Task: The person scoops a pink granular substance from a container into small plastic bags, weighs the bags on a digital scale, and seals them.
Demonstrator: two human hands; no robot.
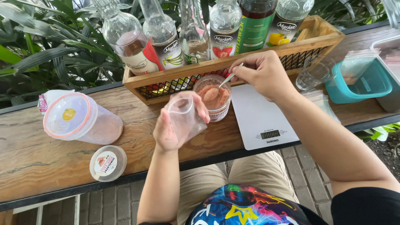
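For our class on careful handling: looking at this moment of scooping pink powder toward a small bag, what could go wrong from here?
1. The heaped metal spoon, held in the right hand, may shed powder while crossing from the small open jar of pink powder to the small clear plastic bag.
2. The left hand holds the floppy bag; its mouth could fold shut.
3. The jar stands close to the flat white kitchen scale; a nudge might tip it.

The bottles (196, 33) lose their necks at the top edge; the spoon (216, 89) bowl lies buried in powder.

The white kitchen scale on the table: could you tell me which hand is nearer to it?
Right. The right hand hovers over the scale's far edge with a spoon; the left hand holds a small bag beside it.
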